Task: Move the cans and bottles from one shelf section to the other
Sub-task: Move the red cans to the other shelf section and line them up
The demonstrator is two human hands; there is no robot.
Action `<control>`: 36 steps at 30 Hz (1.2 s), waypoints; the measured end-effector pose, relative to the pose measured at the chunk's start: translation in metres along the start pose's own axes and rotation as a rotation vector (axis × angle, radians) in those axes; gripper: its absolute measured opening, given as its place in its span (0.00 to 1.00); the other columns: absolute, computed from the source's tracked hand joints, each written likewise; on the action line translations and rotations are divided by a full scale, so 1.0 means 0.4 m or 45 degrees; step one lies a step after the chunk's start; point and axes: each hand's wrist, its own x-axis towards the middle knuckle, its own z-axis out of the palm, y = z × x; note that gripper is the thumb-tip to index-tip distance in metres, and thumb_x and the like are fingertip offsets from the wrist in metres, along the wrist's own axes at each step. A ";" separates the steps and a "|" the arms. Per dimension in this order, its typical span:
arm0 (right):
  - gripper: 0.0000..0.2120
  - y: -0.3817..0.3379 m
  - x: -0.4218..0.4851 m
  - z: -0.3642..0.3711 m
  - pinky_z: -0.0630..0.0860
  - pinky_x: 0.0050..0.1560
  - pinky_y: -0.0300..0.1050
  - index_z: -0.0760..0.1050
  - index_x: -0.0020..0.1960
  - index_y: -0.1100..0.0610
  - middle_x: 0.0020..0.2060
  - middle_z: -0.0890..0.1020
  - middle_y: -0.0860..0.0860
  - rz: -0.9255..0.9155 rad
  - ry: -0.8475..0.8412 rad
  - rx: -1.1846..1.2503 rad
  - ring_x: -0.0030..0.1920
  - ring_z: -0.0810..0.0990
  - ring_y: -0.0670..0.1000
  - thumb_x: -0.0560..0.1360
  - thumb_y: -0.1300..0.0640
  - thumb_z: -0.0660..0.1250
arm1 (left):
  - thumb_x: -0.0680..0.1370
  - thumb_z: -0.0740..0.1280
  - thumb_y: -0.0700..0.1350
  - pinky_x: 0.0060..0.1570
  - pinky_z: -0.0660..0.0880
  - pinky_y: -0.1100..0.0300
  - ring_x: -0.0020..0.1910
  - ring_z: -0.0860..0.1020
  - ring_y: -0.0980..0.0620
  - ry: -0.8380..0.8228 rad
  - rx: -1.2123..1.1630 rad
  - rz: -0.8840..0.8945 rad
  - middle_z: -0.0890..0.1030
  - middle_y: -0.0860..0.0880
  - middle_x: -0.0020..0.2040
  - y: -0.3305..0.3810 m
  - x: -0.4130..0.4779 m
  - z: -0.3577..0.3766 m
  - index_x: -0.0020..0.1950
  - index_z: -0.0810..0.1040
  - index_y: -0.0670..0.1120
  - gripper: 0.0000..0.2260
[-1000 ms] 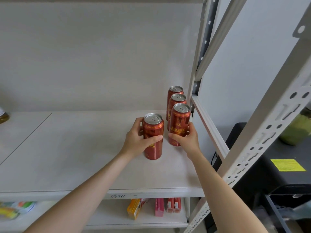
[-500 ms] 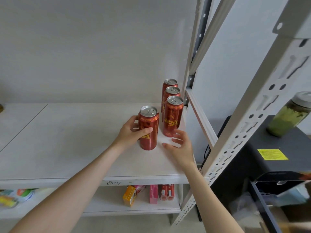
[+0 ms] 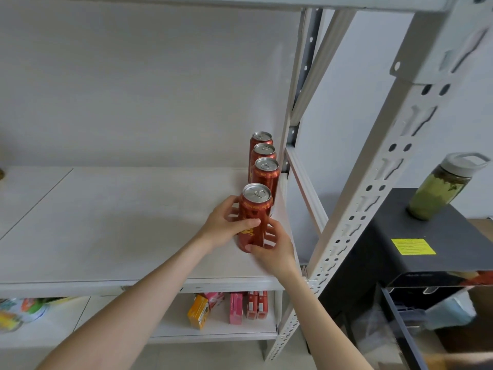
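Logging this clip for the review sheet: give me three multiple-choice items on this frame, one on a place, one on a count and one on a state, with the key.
1. Where does the green-filled bottle stand?
A. On the floor
B. Inside a drawer
C. On the black cabinet to the right

2. How many red cans show on the shelf?
A. Two
B. Four
C. Six

3. What state is the front can in?
A. Upright, gripped by the left hand and right hand
B. Lying on its side, untouched
C. Crushed flat, lying alone

Key:
1 C: the bottle's base rests on the cabinet top.
2 B: three stand in a row, plus the front one.
3 A: its lid faces up and fingers of both hands curl round it.
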 end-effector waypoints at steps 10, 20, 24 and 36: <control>0.32 0.016 -0.002 -0.047 0.80 0.52 0.42 0.70 0.56 0.35 0.53 0.80 0.42 0.018 0.101 0.033 0.53 0.80 0.43 0.65 0.63 0.79 | 0.59 0.78 0.60 0.58 0.79 0.45 0.57 0.81 0.49 -0.057 -0.060 -0.009 0.82 0.49 0.58 0.010 0.015 0.062 0.61 0.75 0.54 0.33; 0.31 0.007 0.042 -0.048 0.78 0.49 0.38 0.70 0.56 0.36 0.53 0.79 0.40 0.014 0.091 0.052 0.54 0.79 0.44 0.65 0.63 0.79 | 0.59 0.80 0.58 0.54 0.81 0.51 0.53 0.83 0.53 -0.036 -0.127 -0.005 0.83 0.49 0.55 0.004 0.058 0.054 0.59 0.76 0.53 0.31; 0.31 0.007 0.054 -0.048 0.79 0.51 0.40 0.70 0.58 0.38 0.54 0.79 0.41 -0.001 0.086 0.054 0.54 0.79 0.44 0.66 0.62 0.79 | 0.59 0.80 0.59 0.55 0.81 0.48 0.54 0.83 0.51 -0.033 -0.123 -0.022 0.82 0.48 0.55 -0.005 0.079 0.048 0.56 0.76 0.53 0.30; 0.30 -0.005 0.065 -0.051 0.76 0.44 0.29 0.69 0.60 0.41 0.55 0.78 0.41 -0.019 0.065 0.012 0.54 0.78 0.42 0.67 0.63 0.78 | 0.59 0.81 0.57 0.52 0.82 0.51 0.49 0.84 0.51 -0.070 -0.147 -0.040 0.84 0.47 0.51 -0.007 0.100 0.041 0.56 0.76 0.50 0.30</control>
